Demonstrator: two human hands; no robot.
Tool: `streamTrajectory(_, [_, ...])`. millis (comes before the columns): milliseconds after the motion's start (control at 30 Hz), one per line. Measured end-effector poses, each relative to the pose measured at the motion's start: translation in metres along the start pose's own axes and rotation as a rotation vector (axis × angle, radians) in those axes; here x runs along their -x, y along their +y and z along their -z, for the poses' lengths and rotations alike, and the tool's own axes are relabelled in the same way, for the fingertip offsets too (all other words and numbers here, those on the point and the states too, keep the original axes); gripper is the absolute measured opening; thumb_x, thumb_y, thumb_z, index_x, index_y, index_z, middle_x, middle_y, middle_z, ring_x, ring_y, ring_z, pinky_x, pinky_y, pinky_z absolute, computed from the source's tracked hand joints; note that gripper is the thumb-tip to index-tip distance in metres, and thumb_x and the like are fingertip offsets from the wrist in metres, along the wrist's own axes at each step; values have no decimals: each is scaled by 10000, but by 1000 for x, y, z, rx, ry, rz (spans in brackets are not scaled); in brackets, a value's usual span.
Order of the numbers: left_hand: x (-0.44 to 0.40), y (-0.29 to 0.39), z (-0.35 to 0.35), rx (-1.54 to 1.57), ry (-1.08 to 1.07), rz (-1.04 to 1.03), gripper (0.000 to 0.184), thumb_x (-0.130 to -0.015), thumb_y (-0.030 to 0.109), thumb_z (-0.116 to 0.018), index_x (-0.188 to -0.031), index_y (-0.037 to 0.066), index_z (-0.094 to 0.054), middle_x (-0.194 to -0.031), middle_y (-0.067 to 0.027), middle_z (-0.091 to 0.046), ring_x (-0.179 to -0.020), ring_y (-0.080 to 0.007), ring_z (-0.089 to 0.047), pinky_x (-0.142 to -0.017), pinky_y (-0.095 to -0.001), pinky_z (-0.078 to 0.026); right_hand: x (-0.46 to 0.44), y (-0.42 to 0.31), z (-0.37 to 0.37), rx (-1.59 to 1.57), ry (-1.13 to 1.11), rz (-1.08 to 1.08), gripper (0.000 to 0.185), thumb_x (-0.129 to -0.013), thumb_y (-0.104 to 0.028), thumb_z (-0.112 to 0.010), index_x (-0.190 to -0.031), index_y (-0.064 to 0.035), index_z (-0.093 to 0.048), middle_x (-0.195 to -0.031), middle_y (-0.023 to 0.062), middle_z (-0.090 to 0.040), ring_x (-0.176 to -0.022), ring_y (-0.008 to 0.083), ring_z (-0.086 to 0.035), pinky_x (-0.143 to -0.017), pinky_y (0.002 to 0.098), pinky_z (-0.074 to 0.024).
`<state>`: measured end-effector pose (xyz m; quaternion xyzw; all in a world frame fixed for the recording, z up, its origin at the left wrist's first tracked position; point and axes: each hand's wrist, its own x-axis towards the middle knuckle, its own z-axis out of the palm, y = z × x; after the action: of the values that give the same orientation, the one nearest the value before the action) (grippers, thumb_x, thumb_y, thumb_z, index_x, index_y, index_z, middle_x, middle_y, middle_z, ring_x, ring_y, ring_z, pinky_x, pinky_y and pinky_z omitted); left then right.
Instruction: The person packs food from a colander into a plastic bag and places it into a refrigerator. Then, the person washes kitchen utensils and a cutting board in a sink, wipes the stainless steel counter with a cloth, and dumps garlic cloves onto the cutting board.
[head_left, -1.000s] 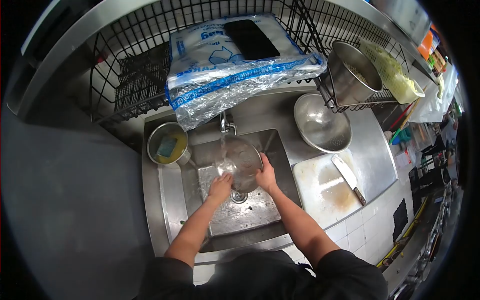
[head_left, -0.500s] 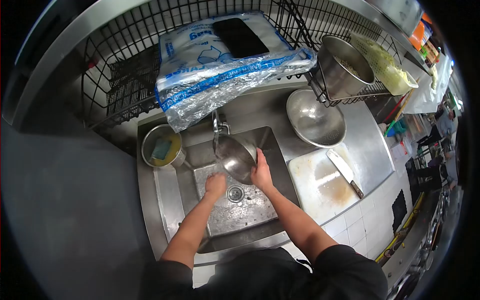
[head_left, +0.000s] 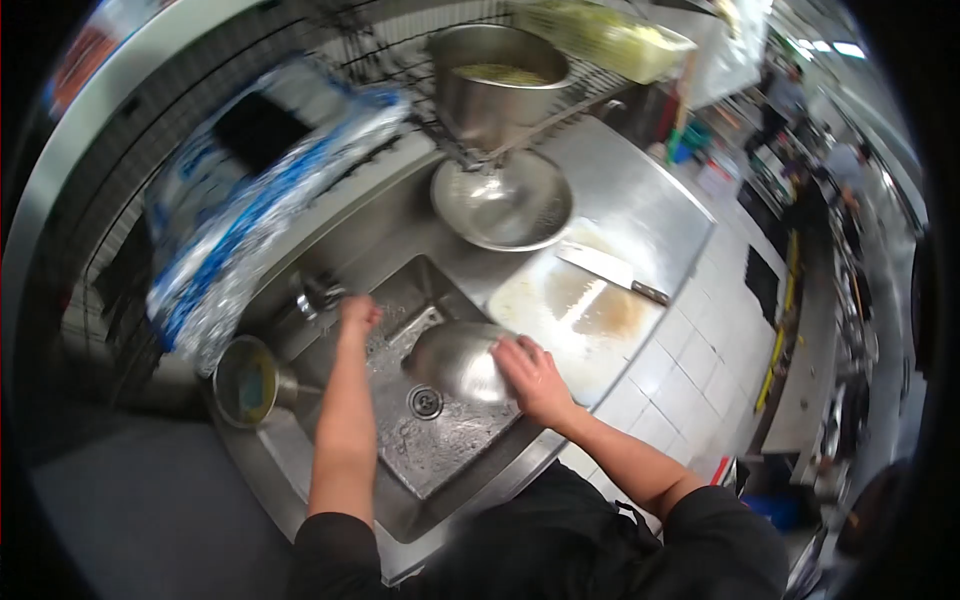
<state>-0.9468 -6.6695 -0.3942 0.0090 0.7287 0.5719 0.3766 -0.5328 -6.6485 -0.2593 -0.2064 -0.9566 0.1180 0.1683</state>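
Note:
A metal bowl [head_left: 458, 360] is tilted over the sink [head_left: 432, 470], its rounded outside facing up. My right hand [head_left: 532, 378] grips it at the right edge, fingers lying over the metal. My left hand [head_left: 362, 314] is closed into a fist just right of the faucet [head_left: 312, 296], apart from the bowl. Whatever may be inside that fist is hidden. Water droplets show in the basin beside the left hand, and the drain [head_left: 425, 402] lies below the bowl.
A second metal bowl [head_left: 545, 200] stands behind a cutting board [head_left: 520, 290] bearing a knife [head_left: 600, 264]. At the left is a container [head_left: 226, 372] with a sponge. Above, a wire rack holds a steel pot [head_left: 490, 112] and a plastic-bag pack [head_left: 240, 215]. People [head_left: 782, 98] stand far right.
My view has turned to the right. My left hand has moved up beside the faucet. The bowl in my right hand has tipped over and shifted away from the faucet.

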Motion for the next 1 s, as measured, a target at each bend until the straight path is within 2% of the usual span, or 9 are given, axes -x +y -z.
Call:
streamTrajectory(67, [-17,34,3,122,-48,-4,159,-819,165,-621,-728,65,-538,-614,-83,-553,-485,-161,-538,-397,-273,-443,22,-7,24,98,-8,167,636,-760,-75,-581,-1380,-129,-450,-1492,94,-383,-1207,391,-474,-833,488,-450])
streamTrajectory(133, [-23,62,6,475,-187,245,174,-837,208,-643,-828,60,-552,-679,-78,-569,-595,-180,-599,-466,-267,-500,57,-20,22,189,-86,285,588,-770,-149,-599,-1347,-151,-488,-1492,63,-387,-1191,358,-485,-774,436,-440])
streamTrajectory(200, [9,77,-10,415,34,250,251,-850,244,-644,-928,20,-562,-724,-83,-597,-625,-199,-632,-476,-273,-524,82,-26,11,178,-211,510,607,-797,-215,-596,-1380,-183,-433,-1446,40,-424,-1161,329,-505,-757,425,-441])
streamTrajectory(367, [21,35,-14,128,-66,121,299,-895,289,-622,-1063,52,-558,-897,-102,-616,-686,-231,-656,-551,-305,-558,92,-35,0,151,2,456,516,-846,-223,-544,-1349,-194,-434,-1350,33,-485,-1128,270,-519,-798,427,-434])
streamTrajectory(533, [82,35,-90,1,-260,4,717,-898,482,-632,-1332,-36,-390,-1107,-192,-587,-873,-295,-659,-688,-352,-558,93,-15,19,-44,-152,561,537,-845,-168,-524,-1372,-172,-421,-1334,75,-475,-1117,259,-508,-823,445,-416])
streamTrajectory(733, [118,49,-227,202,-229,49,914,-861,473,-689,-1437,-47,-205,-1292,-302,-459,-1141,-414,-523,-873,-505,-549,128,49,89,-399,78,20,699,-708,0,-584,-1378,-104,-415,-1334,115,-451,-1198,306,-435,-915,453,-400])
streamTrajectory(833, [36,35,-256,544,-498,12,482,-956,134,-487,-1364,-71,-331,-1307,-319,-431,-1211,-504,-429,-918,-661,-490,181,108,117,-483,283,-243,682,-660,61,-566,-1320,-72,-456,-1282,130,-487,-1167,328,-456,-937,420,-403])
streamTrajectory(867, [45,46,-271,597,-370,107,437,-876,-27,-378,-1307,-101,-380,-1300,-320,-435,-1184,-530,-448,-908,-694,-485,202,126,123,-514,394,-371,645,-664,71,-556,-1290,-58,-473,-1256,137,-503,-1153,330,-471,-934,409,-411])
streamTrajectory(1000, [97,43,-353,479,-279,-184,515,-787,-101,-399,-1297,-128,-335,-1245,-330,-466,-1016,-514,-575,-821,-690,-527,273,197,150,-873,785,-836,475,-734,53,-506,-1205,-8,-501,-1171,159,-543,-1081,276,-538,-884,357,-455])
